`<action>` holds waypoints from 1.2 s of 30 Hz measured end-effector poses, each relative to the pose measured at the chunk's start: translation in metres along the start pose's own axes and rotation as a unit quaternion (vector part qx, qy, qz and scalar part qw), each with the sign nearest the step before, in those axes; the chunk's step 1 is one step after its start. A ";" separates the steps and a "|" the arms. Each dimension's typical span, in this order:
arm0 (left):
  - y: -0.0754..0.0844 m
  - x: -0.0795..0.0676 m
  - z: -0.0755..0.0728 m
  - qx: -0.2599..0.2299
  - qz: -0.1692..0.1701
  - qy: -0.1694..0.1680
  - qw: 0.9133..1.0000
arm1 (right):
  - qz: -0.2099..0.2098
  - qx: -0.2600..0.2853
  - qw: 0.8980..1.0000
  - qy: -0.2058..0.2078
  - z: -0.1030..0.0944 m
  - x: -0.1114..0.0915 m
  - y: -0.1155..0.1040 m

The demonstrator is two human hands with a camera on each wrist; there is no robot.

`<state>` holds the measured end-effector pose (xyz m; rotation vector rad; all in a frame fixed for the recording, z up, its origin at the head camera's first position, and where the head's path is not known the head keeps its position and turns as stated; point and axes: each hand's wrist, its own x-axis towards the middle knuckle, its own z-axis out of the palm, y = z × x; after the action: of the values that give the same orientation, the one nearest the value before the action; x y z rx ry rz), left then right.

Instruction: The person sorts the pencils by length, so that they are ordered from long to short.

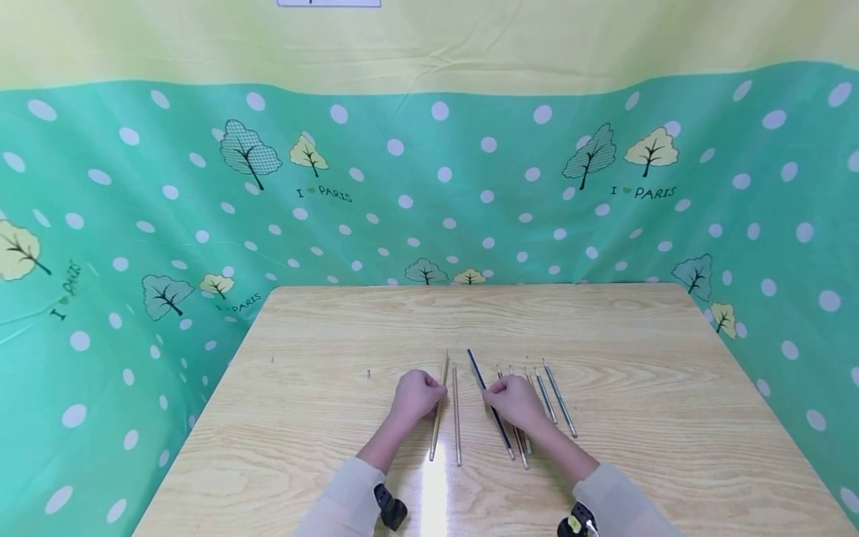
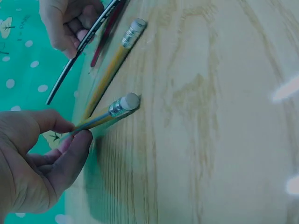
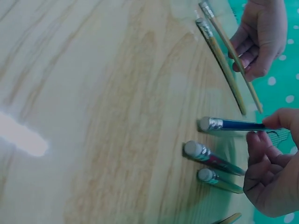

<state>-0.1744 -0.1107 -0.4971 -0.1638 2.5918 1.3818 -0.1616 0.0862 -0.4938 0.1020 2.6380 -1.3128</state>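
Observation:
My left hand (image 1: pixel 417 395) pinches a yellow pencil (image 1: pixel 438 429) between thumb and forefinger; its white eraser end, with a metal band, points toward me. Just right of it another yellow pencil (image 1: pixel 457 418) lies on the table. A dark blue pencil (image 1: pixel 499 422) is pinched in my right hand (image 1: pixel 517 401), its far end angled to the left. Under and beside that hand lie a dark red pencil (image 3: pixel 219 162) and a light-coloured pencil (image 3: pixel 224 182), partly hidden by the fingers. Farther right rest two blue-green pencils (image 1: pixel 560 399) (image 1: pixel 546 397).
The pencils are on a light wooden table (image 1: pixel 302 328). A green polka-dot cloth (image 1: pixel 376 186) with tree prints hangs behind and along both sides. Two tiny bits (image 1: pixel 368 374) (image 1: pixel 272 359) lie on the left part of the tabletop. Light glares near the front edge.

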 end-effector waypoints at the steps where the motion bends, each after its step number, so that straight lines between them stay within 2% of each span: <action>1: 0.000 0.000 -0.001 -0.009 0.000 -0.002 1.000 | 0.003 0.012 1.000 -0.001 -0.001 0.000 -0.001; 10: -0.003 0.005 -0.005 -0.096 0.010 -0.005 0.995 | 0.011 0.083 0.996 -0.005 -0.009 0.001 -0.010; 15: 0.002 0.005 -0.009 -0.166 0.022 -0.017 0.986 | 0.002 0.122 0.992 -0.005 -0.015 0.002 -0.013; 19: 0.008 0.004 -0.009 -0.208 0.023 -0.040 0.977 | 0.004 0.143 0.990 -0.006 -0.021 0.002 -0.016; 25: 0.016 0.003 -0.006 -0.235 0.030 -0.055 0.970 | 0.015 0.170 0.985 -0.009 -0.026 0.004 -0.019; 31: 0.020 0.003 -0.004 -0.253 0.020 -0.048 0.966 | 0.017 0.200 0.980 -0.012 -0.028 0.005 -0.020; 36: 0.021 0.004 -0.003 -0.254 0.018 -0.037 0.966 | 0.028 0.223 0.974 -0.014 -0.029 0.005 -0.023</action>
<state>-0.1828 -0.1012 -0.4792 -0.1360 2.1368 1.9972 -0.1744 0.0955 -0.4597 0.2163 2.2510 -1.8459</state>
